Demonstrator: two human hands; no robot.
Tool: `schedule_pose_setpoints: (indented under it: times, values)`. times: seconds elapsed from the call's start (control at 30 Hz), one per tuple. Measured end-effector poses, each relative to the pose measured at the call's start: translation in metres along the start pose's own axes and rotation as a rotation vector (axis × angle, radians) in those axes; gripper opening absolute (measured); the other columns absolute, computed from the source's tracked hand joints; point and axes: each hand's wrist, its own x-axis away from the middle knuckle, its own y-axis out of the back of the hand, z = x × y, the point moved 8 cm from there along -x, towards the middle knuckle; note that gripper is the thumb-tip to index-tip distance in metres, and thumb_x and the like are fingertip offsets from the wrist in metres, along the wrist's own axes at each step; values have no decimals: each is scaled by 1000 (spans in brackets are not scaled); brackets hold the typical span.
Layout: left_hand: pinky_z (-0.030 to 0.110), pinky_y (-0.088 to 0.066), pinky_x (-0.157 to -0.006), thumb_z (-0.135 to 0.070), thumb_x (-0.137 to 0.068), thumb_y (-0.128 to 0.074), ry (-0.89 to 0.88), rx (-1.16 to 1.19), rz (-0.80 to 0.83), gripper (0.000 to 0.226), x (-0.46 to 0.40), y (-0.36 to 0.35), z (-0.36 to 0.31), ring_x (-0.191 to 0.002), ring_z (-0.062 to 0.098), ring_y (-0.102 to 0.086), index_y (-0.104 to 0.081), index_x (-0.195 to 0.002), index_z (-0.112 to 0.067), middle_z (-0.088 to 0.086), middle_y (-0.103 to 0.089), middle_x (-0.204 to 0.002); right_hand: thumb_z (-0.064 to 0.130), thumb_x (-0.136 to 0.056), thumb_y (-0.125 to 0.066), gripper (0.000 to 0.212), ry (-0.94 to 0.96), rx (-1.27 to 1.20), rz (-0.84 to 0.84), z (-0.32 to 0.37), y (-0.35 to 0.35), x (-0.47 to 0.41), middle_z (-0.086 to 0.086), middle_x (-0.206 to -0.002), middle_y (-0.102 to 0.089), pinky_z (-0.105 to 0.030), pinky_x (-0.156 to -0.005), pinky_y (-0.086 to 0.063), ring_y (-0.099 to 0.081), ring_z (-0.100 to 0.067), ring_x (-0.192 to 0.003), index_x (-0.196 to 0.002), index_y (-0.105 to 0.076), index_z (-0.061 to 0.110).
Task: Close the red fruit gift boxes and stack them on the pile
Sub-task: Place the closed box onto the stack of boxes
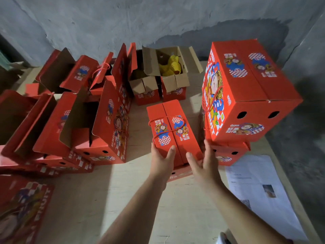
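Observation:
A closed red gift box (pixel 171 127) with a red rope handle across its lid stands on the wooden floor in the middle. My left hand (pixel 162 158) holds its near left corner, thumb on the lid. My right hand (pixel 204 162) lies against its near right side with straight fingers. To the right rises the pile (pixel 246 92) of closed red boxes, the top one large and tilted toward me. On the left stand several open red boxes (pixel 98 120) with flaps up.
Behind the middle box, open boxes (pixel 168 71) hold fruit in yellow foam nets. A printed paper sheet (pixel 260 192) lies on the floor at the right. A flat red box (pixel 22 208) lies at the lower left. A grey concrete wall (pixel 123 23) closes the back.

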Motion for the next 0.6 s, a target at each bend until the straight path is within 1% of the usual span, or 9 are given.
schedule_pose_setpoints:
  times: [0.07, 0.13, 0.17, 0.27, 0.3, 0.4, 0.43, 0.5, 0.6]
  values:
    - [44, -56, -104, -29, -99, -70, -38, 22, 4, 54, -3, -2, 1, -119, 13, -67, -43, -146, -32, -7, -68, -131, 38, -106, -55, 52, -203, -163, 141, -9, -18, -10, 2, -151, -53, -34, -109, -41, -50, -19, -140, -154, -44, 22]
    - [45, -57, -101, -30, -99, -70, -71, 17, -1, 54, -5, 1, 2, -116, 13, -69, -45, -147, -30, -8, -70, -129, 36, -109, -48, 39, -191, -82, 109, -6, -17, -11, 2, -133, -65, -31, -98, -46, -60, -21, -127, -144, -56, 21]
    - [45, -58, -100, -31, -100, -70, -74, 26, 20, 52, -7, 1, 3, -115, 13, -70, -48, -146, -30, -8, -72, -127, 34, -109, -47, 38, -183, -41, 84, -4, -15, -9, 1, -131, -67, -33, -97, -47, -61, -21, -125, -142, -57, 20]
    - [37, -62, -91, -29, -101, -68, -77, 40, 143, 45, -19, -4, -2, -113, 15, -72, -53, -144, -28, -8, -75, -122, 31, -106, -54, 50, -202, -74, 10, -5, -11, -4, -2, -147, -57, -40, -111, -45, -53, -21, -135, -153, -44, 16]
    - [35, -63, -88, -29, -101, -68, -69, 52, 179, 46, -27, -9, -6, -113, 16, -73, -52, -145, -26, -7, -76, -122, 28, -105, -57, 56, -208, -114, -30, -5, -9, -3, -4, -152, -52, -37, -112, -43, -49, -21, -138, -157, -39, 16]
    - [42, -59, -99, -30, -102, -67, -38, -40, 213, 57, -51, -24, -20, -117, 19, -70, -43, -153, -23, -2, -71, -129, 14, -101, -61, 67, -57, -149, -132, 17, -11, 18, -7, -164, -29, -6, -109, -28, -32, -18, -149, -160, -27, 13]
    - [45, -57, -102, -33, -101, -67, -40, -109, 202, 57, -55, -29, -22, -117, 19, -70, -44, -152, -23, -2, -70, -130, 12, -98, -62, 71, 37, -102, -148, 27, -15, 30, -6, -165, -23, -2, -110, -21, -24, -16, -152, -159, -26, 15]
    - [46, -58, -100, -41, -99, -69, -22, -191, 111, 57, -55, -29, -21, -114, 18, -70, -48, -148, -22, -2, -70, -128, 18, -89, -62, 77, 149, -9, -125, 37, -24, 49, -2, -165, -19, -14, -119, -19, -17, -15, -155, -158, -28, 20]
    - [42, -57, -99, -45, -99, -66, 9, -71, -79, 52, -34, -16, 1, -109, 15, -70, -52, -143, -20, -1, -71, -127, 9, -85, -72, 71, 362, 390, -48, 39, -19, 39, -15, -163, -33, -50, -121, -33, -30, -37, -152, -152, -49, 12]
